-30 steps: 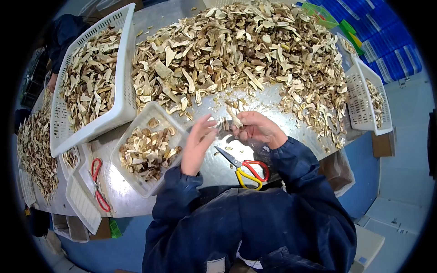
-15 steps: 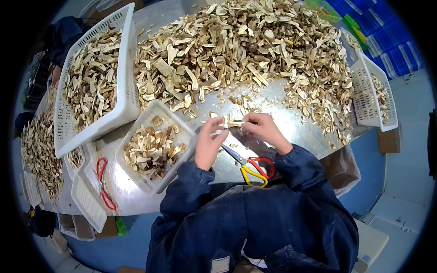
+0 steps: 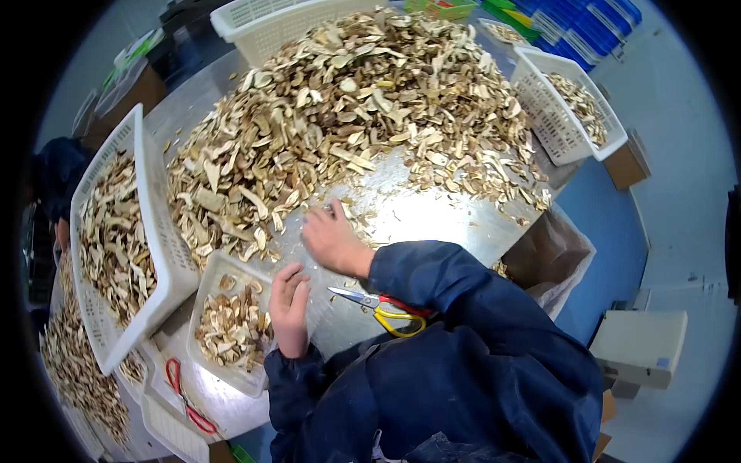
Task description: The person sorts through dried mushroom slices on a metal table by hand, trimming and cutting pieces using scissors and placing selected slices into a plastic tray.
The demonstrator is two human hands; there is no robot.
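Observation:
My left hand (image 3: 289, 310) is beside the right rim of a small white tray (image 3: 202, 339), fingers stretched and nothing visible in them. The tray holds trimmed dried mushroom slices (image 3: 231, 324). Over the metal table my right hand (image 3: 333, 238) reaches across to the left, near the front edge of a large heap of dried mushroom slices (image 3: 363, 92). Its fingers look apart, though their undersides are hidden. Scissors (image 3: 378, 305) with one red and one yellow handle lie on the table below my right forearm, touched by neither hand.
A large white basket (image 3: 150, 201) of mushroom slices leans at left, another basket (image 3: 559, 127) stands at right. Red-handled scissors (image 3: 185, 397) lie at lower left. A lined bin (image 3: 552, 255) is off the table's right edge. Another person's sleeve (image 3: 62, 174) shows at far left.
The mushroom piece between my hands is no longer seen there. My right hand has crossed left above the left hand, which moved toward the tray. The view has turned.

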